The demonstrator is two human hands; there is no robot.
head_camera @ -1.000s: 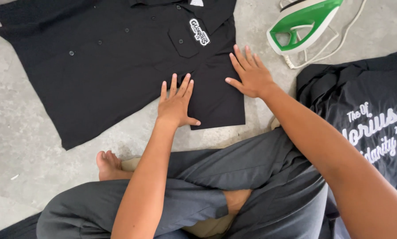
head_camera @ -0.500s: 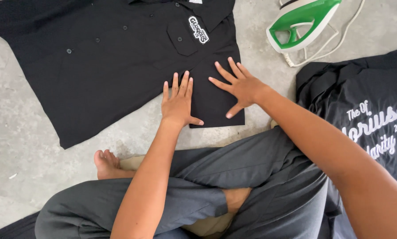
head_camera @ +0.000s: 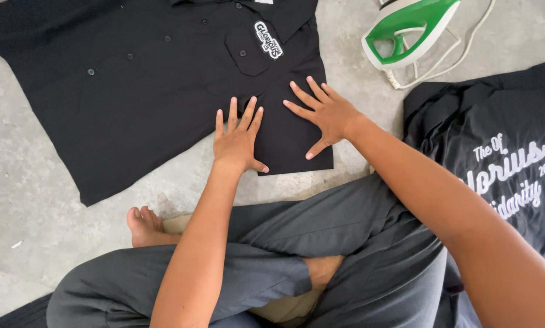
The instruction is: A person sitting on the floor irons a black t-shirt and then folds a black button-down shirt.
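Both hands lie flat with fingers spread on the black shirt [head_camera: 144, 91] laid out on the concrete floor [head_camera: 23, 200], left hand [head_camera: 237, 140] near its bottom hem and right hand [head_camera: 324, 115] just beside it at 2 o'clock, with a green iron [head_camera: 409, 30] further off at 1 o'clock and a dark printed tee [head_camera: 503, 152] at 3 o'clock.

Bare forearms, grey trousers [head_camera: 321, 243], bare feet [head_camera: 141, 225].

The black button-up shirt [head_camera: 132, 103] lies flat and spread on the concrete floor, front up, its lower hem corner under both open hands.
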